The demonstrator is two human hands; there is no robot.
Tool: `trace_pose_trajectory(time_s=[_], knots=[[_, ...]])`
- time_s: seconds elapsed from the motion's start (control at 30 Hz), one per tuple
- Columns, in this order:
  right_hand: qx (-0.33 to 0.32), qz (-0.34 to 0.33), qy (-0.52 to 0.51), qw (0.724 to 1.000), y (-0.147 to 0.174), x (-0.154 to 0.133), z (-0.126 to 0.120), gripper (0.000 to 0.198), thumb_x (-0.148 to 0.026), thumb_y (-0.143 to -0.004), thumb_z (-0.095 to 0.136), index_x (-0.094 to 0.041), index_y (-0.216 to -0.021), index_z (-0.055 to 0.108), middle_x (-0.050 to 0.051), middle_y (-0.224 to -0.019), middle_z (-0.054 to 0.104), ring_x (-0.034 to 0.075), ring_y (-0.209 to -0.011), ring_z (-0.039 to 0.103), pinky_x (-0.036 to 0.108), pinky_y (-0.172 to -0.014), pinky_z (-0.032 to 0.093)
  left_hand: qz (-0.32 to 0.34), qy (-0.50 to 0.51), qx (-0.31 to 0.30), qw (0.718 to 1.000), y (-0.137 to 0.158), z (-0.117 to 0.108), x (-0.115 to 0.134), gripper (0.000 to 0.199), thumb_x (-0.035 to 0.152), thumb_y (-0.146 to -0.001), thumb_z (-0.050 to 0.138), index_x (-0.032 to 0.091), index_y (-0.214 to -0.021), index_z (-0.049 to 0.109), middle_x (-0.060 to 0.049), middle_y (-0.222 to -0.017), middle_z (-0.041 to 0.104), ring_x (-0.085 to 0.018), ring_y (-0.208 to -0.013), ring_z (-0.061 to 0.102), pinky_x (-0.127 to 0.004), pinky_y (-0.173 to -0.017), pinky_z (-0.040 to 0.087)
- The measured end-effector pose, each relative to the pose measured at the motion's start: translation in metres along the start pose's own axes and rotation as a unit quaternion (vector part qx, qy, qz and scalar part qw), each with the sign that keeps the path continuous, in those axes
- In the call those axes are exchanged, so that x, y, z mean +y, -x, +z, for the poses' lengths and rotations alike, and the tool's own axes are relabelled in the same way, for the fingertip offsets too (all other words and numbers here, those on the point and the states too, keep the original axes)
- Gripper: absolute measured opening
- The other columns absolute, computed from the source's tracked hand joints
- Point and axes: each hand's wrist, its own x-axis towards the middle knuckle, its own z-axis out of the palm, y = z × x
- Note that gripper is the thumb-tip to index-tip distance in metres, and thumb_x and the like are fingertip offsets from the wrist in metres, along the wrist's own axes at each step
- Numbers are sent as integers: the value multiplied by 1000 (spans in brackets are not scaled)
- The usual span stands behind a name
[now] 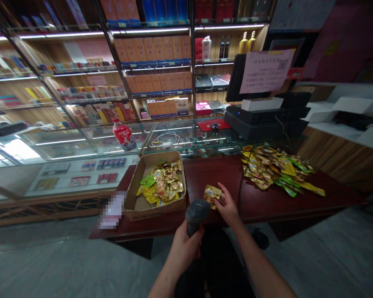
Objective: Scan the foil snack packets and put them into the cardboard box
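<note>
My left hand (186, 242) is wrapped round the handle of a dark grey barcode scanner (197, 210), its head pointing up and forward. Just right of the scanner head, my right hand (226, 205) pinches a small gold snack packet (211, 193) by its right edge, low over the table. To the left stands an open cardboard box (132, 203) with several gold, yellow and green packets (164, 182) in it. On the right side of the table lies a loose heap of similar packets (267, 165).
The dark red table (211, 169) meets a glass display counter (102, 145) bearing a red-labelled bottle (123, 133). A computer mouse (215, 126) sits on a red mat. Behind the heap stand a monitor (236, 78) with a paper notice (265, 71) and a black cash drawer (251, 126).
</note>
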Motion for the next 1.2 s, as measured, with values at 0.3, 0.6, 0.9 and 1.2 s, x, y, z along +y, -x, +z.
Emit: trace_pose_trajectory(time_s=[0.3, 0.6, 0.9, 1.2], knots=[[47, 30, -84, 995, -21, -17, 5, 71, -31, -70, 85, -27, -136, 57, 7, -121, 75, 25, -107, 72, 45, -99, 56, 9, 43, 33, 998, 0, -5, -15, 35, 49, -75, 69, 19, -85, 53, 8, -49, 52, -9, -31, 44, -19, -31, 35], [-70, -139, 150, 976, -102, -68, 112, 58, -30, -84, 71, -28, -139, 54, 8, -125, 72, 21, -105, 72, 39, -85, 61, 10, 62, 50, 997, 9, -13, -13, 47, 55, -67, 77, 17, -88, 58, 7, -50, 54, -10, -32, 46, -21, -30, 36], [306, -123, 455, 827, -71, -73, -108, 48, -27, -91, 51, -11, -136, 57, 24, -146, 50, 39, -140, 36, 65, -115, 24, -18, 63, 35, 997, 12, -12, -12, 48, 56, -64, 79, 16, -84, 60, 7, -48, 53, -10, -32, 46, -21, -32, 37], [302, -78, 673, 671, -72, -56, -181, 43, -24, -99, 38, -20, -132, 66, 15, -140, 63, 35, -135, 44, 63, -106, 25, -12, 29, 39, 999, 12, -2, -20, 48, 60, -66, 74, 17, -81, 58, 7, -46, 51, -9, -30, 44, -20, -31, 35]])
